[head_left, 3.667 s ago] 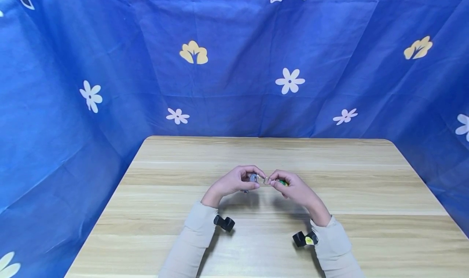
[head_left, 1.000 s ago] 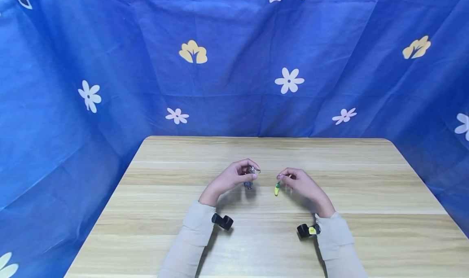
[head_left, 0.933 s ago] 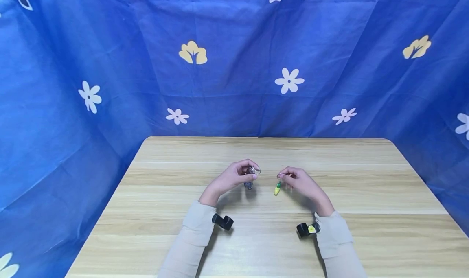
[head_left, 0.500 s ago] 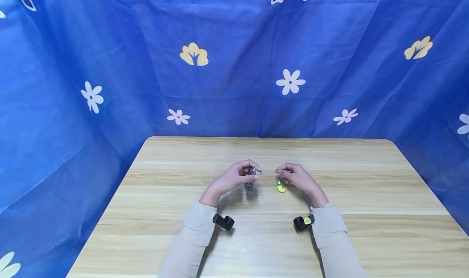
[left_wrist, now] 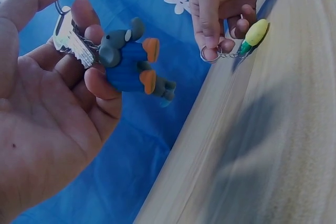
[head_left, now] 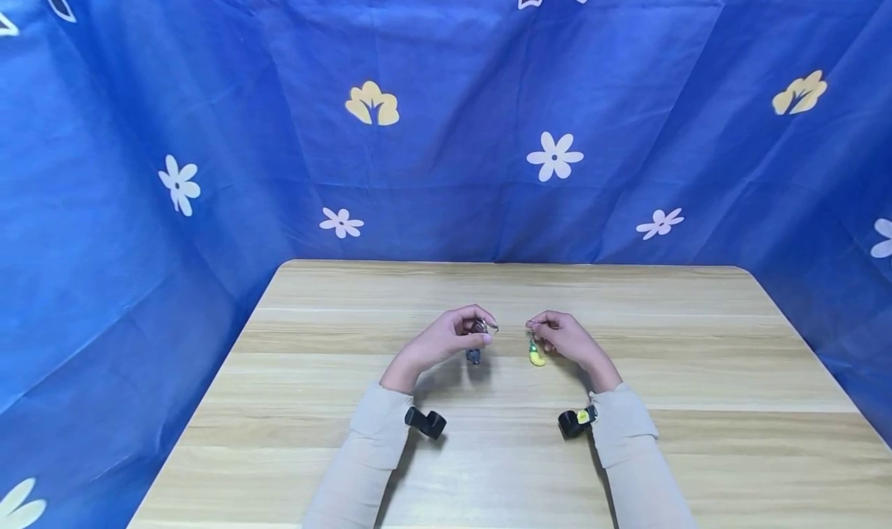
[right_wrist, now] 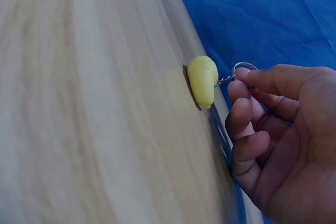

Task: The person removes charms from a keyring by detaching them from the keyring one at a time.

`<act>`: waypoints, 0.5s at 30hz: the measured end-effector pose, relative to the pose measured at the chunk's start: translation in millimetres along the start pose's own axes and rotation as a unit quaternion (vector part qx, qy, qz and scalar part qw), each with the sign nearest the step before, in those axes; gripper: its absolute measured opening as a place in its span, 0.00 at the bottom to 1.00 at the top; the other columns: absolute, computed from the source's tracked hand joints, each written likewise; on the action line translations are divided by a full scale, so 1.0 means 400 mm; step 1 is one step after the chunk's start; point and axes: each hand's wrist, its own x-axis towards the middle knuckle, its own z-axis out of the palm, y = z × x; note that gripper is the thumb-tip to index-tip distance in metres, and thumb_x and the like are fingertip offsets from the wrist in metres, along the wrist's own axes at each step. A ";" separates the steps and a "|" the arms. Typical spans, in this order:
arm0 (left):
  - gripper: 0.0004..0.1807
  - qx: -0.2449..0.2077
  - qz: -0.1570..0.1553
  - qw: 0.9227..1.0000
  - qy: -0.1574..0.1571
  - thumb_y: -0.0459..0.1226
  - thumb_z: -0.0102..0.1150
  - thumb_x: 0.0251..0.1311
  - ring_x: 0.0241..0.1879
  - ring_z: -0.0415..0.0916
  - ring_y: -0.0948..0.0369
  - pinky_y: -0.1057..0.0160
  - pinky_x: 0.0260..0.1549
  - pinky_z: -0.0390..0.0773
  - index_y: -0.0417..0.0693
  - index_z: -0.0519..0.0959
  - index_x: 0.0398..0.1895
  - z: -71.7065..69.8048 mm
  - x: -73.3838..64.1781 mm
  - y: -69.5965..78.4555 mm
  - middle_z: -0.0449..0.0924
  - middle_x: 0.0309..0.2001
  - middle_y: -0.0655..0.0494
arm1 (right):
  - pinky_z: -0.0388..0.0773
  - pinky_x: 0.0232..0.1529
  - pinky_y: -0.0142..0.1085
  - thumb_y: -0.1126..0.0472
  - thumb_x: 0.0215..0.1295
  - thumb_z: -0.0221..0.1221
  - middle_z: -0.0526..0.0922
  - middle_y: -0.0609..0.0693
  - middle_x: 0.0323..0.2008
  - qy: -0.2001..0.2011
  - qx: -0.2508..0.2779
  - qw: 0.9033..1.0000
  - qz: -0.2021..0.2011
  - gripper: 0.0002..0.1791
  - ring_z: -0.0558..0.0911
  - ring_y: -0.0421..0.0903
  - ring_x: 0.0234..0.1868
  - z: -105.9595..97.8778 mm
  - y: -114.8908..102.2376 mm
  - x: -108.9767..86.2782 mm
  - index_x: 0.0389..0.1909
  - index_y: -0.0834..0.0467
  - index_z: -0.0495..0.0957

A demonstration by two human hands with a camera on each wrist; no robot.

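Note:
My left hand (head_left: 446, 339) pinches a split ring between thumb and forefinger. From the ring hang silver keys (left_wrist: 76, 45) and a grey elephant keychain (left_wrist: 128, 66) in blue clothes with orange feet; the other fingers curl near the keys. Across a small gap, my right hand (head_left: 567, 338) pinches the metal ring of a yellow keychain (right_wrist: 202, 81) between thumb and forefinger. A short chain joins that ring to the charm, whose green top (left_wrist: 244, 49) shows in the left wrist view. The charm hangs close over the tabletop.
A light wood-grain table (head_left: 334, 451) spreads under both hands. Behind and beside it hangs a blue cloth (head_left: 446, 56) with white and yellow flower prints. Each sleeved wrist carries a black camera mount (head_left: 427, 423).
Earlier both hands met at the rings; they have since parted, and the yellow keychain now hangs from the right hand alone. In the last second the right hand rose slightly and the charm swung.

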 end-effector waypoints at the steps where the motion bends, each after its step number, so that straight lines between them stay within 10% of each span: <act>1: 0.17 -0.002 0.000 1.000 0.000 0.34 0.58 0.61 0.34 0.73 0.64 0.69 0.36 0.76 0.36 0.72 0.52 0.000 0.000 0.001 0.75 0.34 0.60 | 0.72 0.25 0.29 0.65 0.69 0.49 0.78 0.51 0.29 0.002 -0.003 1.000 0.002 0.14 0.72 0.41 0.24 0.000 -0.001 0.000 0.48 0.69 0.76; 15: 0.17 0.006 -0.003 1.000 0.005 0.34 0.59 0.61 0.36 0.73 0.64 0.68 0.36 0.76 0.37 0.73 0.52 -0.003 0.000 -0.001 0.76 0.34 0.60 | 0.71 0.24 0.29 0.64 0.71 0.48 0.79 0.57 0.35 0.029 0.020 0.999 0.019 0.17 0.73 0.41 0.25 -0.010 0.005 -0.024 0.55 0.67 0.72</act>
